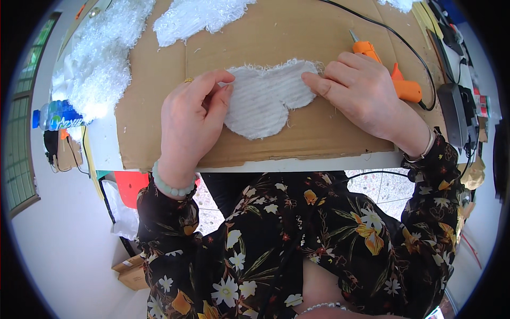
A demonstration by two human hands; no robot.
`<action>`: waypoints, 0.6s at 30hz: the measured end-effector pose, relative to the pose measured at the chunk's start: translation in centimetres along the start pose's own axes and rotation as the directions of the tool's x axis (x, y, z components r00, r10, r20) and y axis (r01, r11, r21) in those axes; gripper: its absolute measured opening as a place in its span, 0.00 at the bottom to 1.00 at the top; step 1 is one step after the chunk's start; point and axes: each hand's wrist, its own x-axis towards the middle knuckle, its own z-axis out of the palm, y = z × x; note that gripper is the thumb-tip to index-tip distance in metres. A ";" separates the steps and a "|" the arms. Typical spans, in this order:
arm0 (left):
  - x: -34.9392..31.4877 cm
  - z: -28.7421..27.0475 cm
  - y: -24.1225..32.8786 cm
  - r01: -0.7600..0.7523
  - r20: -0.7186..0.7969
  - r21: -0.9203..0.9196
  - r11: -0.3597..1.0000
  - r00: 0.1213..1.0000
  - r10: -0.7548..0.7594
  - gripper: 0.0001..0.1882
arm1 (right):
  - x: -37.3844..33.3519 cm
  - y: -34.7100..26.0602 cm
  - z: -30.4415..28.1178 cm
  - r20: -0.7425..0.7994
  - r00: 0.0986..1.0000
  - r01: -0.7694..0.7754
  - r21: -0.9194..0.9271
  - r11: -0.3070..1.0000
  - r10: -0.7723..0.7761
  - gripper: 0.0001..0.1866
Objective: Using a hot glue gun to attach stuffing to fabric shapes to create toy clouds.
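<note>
A white fabric piece (255, 103) with a faintly ribbed face, frayed edges and a notch in its lower side lies over the cardboard sheet (319, 138). At its left edge, my left hand (192, 114) has thumb and forefinger closed together on the cloth. My right hand (364, 93) pinches the upper right end, with its thumb on top and the other fingers curled. Just beyond the right hand rests an orange glue gun (408, 90), its metal nozzle pointing away from me; the hand hides part of its body.
Shaggy white material (109, 58) is heaped at the far left, and another white shaggy piece (199, 21) lies at the back. A black cable (390, 31) loops around the glue gun. A plastic bottle (61, 115) is on the left; a dark box-shaped device (453, 114) stands right.
</note>
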 end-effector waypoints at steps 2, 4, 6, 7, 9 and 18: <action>0.0 -0.1 0.1 -0.001 0.003 0.008 1.000 1.000 0.001 0.05 | 0.0 0.1 0.0 0.015 1.000 0.000 -0.001 1.000 0.000 0.19; 0.0 -0.1 0.0 -0.002 0.009 0.011 1.000 1.000 0.002 0.05 | -0.1 -0.1 -0.1 0.026 1.000 -0.008 -0.001 1.000 0.008 0.18; -0.1 0.0 0.0 -0.033 0.011 0.056 0.998 0.999 0.032 0.05 | -0.1 -0.2 -0.1 0.034 0.999 -0.012 -0.001 1.000 0.012 0.18; -0.2 -0.2 0.1 -0.030 0.008 0.061 0.998 1.000 0.030 0.05 | 0.0 -0.3 -0.1 0.039 0.999 -0.008 -0.002 1.000 0.009 0.18; -0.2 -0.2 0.1 -0.034 0.002 0.109 0.993 0.999 0.034 0.06 | -0.1 -0.3 0.1 0.040 0.999 -0.005 0.000 1.000 0.005 0.18; -3.2 -1.6 1.1 -0.253 -0.166 0.292 0.922 0.936 0.310 0.09 | -0.4 -0.6 0.0 0.090 0.996 -0.021 -0.006 1.000 0.022 0.18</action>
